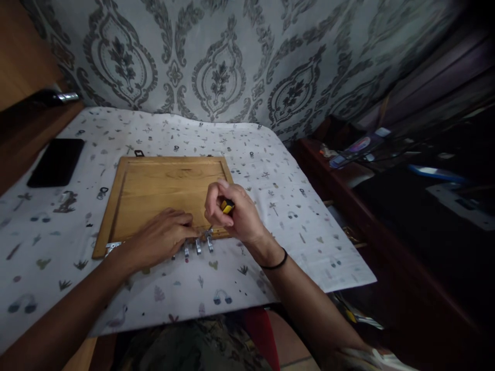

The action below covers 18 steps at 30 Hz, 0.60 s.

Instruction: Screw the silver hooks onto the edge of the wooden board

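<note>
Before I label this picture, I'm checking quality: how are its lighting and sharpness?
Head view: dim light, right edge nearly black; head view: patterned backdrop stretched and smeared toward upper right; head view: small metal pieces beside the left hand catch pale highlights but look soft.

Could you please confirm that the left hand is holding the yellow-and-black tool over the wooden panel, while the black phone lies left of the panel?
Not quite: the head view shows the right hand holding the yellow-and-black tool over the wooden panel; the black phone does lie left of the panel.
</note>
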Each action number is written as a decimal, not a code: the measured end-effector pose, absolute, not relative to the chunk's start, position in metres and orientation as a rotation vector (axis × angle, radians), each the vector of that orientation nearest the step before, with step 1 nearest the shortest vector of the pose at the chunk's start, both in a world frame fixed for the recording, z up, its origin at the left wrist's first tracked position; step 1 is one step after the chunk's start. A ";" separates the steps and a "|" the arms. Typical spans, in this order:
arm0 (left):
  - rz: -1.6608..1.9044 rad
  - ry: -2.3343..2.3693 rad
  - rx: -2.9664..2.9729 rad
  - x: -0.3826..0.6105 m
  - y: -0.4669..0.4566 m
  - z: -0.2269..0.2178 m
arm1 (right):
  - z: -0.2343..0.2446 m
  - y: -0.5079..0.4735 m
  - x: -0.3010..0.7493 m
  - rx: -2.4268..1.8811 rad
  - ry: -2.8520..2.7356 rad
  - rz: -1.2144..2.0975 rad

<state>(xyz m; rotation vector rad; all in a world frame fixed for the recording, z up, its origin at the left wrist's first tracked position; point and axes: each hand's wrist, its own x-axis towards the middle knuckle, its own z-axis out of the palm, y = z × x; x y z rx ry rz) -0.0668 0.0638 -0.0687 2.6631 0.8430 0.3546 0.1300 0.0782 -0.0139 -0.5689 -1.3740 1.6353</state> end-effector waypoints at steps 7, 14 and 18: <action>0.298 0.888 2.634 -0.065 0.063 -0.068 | -0.017 0.062 0.119 -0.745 -1.260 1.439; 0.238 0.919 2.655 -0.065 0.063 -0.069 | -0.023 0.045 0.104 -0.876 -1.065 1.090; 0.242 0.939 2.651 -0.065 0.062 -0.067 | -0.026 0.048 0.107 -0.849 -1.096 1.108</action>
